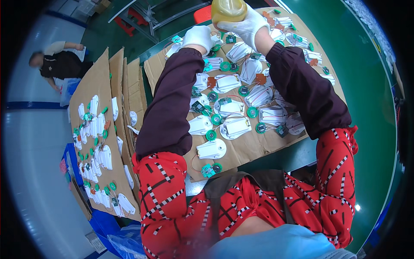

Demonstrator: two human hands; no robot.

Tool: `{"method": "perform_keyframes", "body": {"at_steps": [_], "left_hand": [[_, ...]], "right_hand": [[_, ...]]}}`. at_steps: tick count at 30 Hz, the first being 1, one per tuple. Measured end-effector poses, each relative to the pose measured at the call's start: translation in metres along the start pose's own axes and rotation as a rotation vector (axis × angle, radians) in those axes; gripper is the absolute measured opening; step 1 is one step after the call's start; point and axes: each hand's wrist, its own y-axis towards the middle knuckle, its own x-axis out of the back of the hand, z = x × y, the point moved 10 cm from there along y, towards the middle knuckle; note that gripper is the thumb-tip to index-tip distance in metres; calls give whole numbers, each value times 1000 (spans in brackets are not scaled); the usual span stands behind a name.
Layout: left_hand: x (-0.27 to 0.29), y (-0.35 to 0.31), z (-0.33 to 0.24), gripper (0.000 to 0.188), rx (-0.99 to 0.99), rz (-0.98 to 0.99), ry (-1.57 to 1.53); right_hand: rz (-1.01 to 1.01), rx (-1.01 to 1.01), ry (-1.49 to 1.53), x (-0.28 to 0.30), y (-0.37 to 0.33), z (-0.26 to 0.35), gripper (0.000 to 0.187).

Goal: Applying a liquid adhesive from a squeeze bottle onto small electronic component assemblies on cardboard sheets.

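Bottle at 12 o'clock, R hand fingers wrapped round; L hand fingers can't tell. Prob. bottle-handling step; next needs steady grip.

pictured: matt, wrinkled cloth gloves; a smooth, glossy bottle of see-through plastic; smooth plastic housings with a slight sheen; matt, creased cardboard sheet; wrinkled cloth sleeve covers; soft, matt cloth garment.

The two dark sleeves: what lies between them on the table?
In the head view, white plastic housings, round green parts and green circuit boards are spread over brown cardboard between the left sleeve and right sleeve.
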Motion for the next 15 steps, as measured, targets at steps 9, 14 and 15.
{"method": "perform_keyframes", "body": {"at_steps": [9,14,15], "left_hand": [[2,-6,0,39,40,68,-52],[0,-7,7,47,85,123,-97],[-3,-9,18,49,117,112,-158]], "right_hand": [[-186,41,-30,43,-6,26,61],[-348,115,-28,92,-29,105,33],[-344,199,-22,92,-36,130,31]]}}
